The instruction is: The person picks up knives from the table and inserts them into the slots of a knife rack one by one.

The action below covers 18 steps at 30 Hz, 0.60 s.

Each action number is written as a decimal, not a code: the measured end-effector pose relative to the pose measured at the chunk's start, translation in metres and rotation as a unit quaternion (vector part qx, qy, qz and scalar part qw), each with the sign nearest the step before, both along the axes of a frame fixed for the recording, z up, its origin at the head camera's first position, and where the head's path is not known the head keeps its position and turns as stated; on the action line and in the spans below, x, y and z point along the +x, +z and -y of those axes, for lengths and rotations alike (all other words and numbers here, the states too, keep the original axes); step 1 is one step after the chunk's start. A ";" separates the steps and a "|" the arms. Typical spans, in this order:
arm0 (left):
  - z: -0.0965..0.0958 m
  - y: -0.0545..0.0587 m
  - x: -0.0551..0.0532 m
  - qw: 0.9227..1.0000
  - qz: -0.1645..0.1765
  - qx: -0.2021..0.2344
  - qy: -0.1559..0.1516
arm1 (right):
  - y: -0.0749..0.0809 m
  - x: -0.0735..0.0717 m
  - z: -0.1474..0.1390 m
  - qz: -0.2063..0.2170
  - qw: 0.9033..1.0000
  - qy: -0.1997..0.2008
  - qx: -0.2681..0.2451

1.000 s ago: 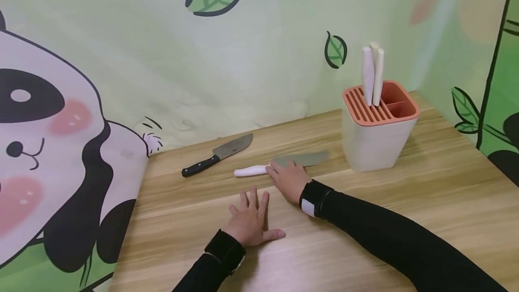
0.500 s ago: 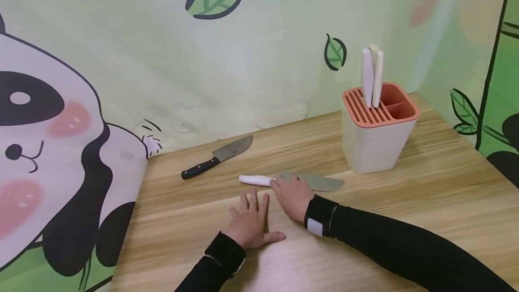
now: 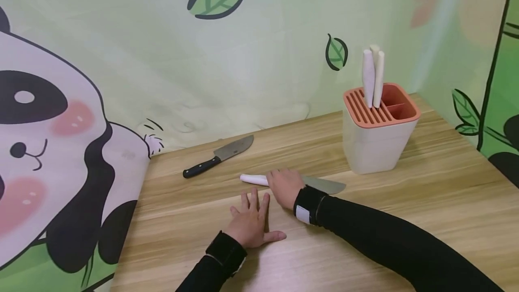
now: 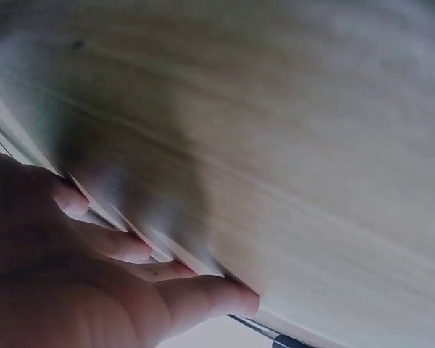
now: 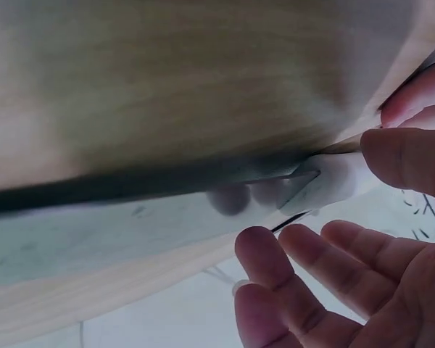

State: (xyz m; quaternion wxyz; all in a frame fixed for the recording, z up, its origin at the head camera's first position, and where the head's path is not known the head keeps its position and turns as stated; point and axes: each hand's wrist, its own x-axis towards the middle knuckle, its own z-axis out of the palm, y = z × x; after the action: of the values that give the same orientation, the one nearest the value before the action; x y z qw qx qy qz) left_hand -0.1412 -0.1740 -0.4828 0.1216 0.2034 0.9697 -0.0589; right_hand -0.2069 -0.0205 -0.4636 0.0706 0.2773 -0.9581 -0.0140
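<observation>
Nearby, behind white-handled knife (image 3: 255,180) — black-handled knife (image 3: 217,157); holder (image 3: 374,150).

Indoor set: wooden tabletop (image 3: 430,193), panda backdrop (image 3: 279,57)

Looked forward and down from the head, farther off, across the wooden tabletop (image 3: 182,220) to the panda-printed wall hanging (image 3: 279,62). Faced the left hand (image 3: 248,225) closely from its wrist; likewise the right hand (image 3: 285,187), sharing the white-handled kitchen knife (image 5: 145,226) with the head view.
</observation>
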 end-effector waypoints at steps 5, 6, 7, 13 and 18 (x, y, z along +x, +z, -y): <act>0.000 0.000 0.001 1.000 0.001 0.002 0.001 | -0.002 -0.005 0.002 0.004 1.000 0.003 0.004; 0.000 0.000 0.001 1.000 0.002 0.001 0.001 | -0.003 -0.006 0.002 0.003 1.000 0.005 0.003; 0.000 0.000 0.001 1.000 0.003 0.000 0.002 | -0.004 -0.007 0.002 0.003 1.000 0.007 -0.005; 0.000 -0.001 0.000 1.000 0.001 -0.003 0.001 | -0.010 -0.013 0.000 -0.007 1.000 0.020 -0.022; -0.001 -0.001 0.000 1.000 0.002 -0.007 0.000 | -0.011 -0.015 -0.002 -0.022 0.999 0.044 -0.015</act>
State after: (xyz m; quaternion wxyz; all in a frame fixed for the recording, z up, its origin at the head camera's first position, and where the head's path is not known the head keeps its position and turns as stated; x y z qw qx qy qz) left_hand -0.1416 -0.1733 -0.4837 0.1244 0.2030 0.9691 -0.0649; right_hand -0.2219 -0.0186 -0.4746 0.0964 0.3173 -0.9434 -0.0024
